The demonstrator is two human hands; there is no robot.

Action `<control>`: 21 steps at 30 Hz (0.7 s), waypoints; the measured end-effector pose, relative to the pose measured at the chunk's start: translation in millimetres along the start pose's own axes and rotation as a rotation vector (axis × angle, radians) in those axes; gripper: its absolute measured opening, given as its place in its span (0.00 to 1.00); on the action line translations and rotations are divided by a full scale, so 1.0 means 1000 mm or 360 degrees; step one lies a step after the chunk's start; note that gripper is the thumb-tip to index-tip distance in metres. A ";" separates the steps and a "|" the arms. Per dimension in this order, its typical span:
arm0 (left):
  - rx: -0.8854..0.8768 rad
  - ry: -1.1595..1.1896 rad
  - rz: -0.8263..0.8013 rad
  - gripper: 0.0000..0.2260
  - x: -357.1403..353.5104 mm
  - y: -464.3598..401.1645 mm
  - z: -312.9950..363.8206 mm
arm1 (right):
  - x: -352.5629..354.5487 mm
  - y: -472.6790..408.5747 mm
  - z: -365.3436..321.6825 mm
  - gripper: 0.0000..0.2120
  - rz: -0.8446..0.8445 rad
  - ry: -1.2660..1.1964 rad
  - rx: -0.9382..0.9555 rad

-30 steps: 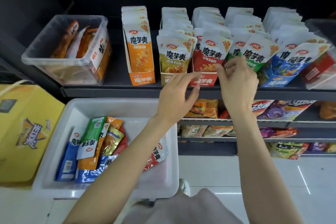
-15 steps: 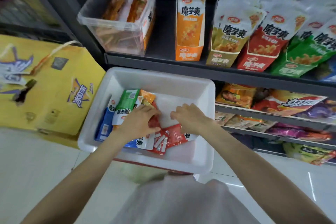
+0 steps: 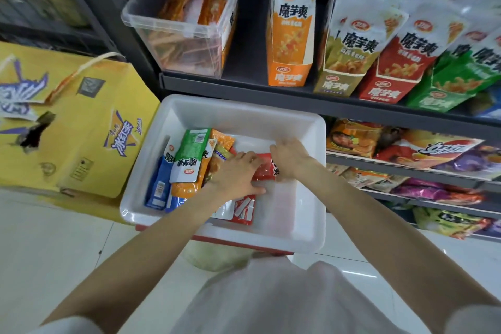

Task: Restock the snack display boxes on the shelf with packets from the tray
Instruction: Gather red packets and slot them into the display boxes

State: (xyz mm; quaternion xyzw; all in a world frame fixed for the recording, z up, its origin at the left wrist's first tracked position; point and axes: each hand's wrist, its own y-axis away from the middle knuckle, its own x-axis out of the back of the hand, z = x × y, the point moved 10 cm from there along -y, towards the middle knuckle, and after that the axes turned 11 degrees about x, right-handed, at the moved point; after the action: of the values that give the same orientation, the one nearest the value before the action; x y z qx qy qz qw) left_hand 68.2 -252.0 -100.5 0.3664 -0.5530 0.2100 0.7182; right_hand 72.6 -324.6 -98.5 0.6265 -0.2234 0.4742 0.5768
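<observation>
Packets (image 3: 187,160) in the white tray (image 3: 244,108), below the shelf (image 3: 244,87) of display boxes (image 3: 288,62).
Both hands are down in the tray; the left hand (image 3: 238,173) lies flat, fingers straight, pressing the packets; the right hand (image 3: 288,158) curls round the red packet (image 3: 264,168); green, blue and orange ones lie beside.

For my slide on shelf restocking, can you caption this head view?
Both hands, left and right, reach for red snack packets in the white tray below the display boxes.
</observation>
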 end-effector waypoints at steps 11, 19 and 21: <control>0.0138 0.0490 0.0656 0.08 0.075 -0.004 -0.015 | 0.074 0.082 0.058 0.08 0.1147 -0.0654 -0.0334; 0.0117 0.1739 0.0021 0.05 0.099 0.012 -0.003 | 0.088 0.131 0.096 0.02 0.1716 -0.1555 -0.0400; 0.0089 0.1854 -0.0021 0.05 0.106 0.014 0.006 | 0.091 0.143 0.099 0.02 0.1809 -0.1600 -0.0446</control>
State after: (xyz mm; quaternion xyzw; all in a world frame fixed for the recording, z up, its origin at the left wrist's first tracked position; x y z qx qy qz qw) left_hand 86.5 -258.6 4.6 0.2129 -0.0587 0.3870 0.8953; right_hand 28.5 -426.8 63.5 0.4768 -0.8039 0.3234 0.1478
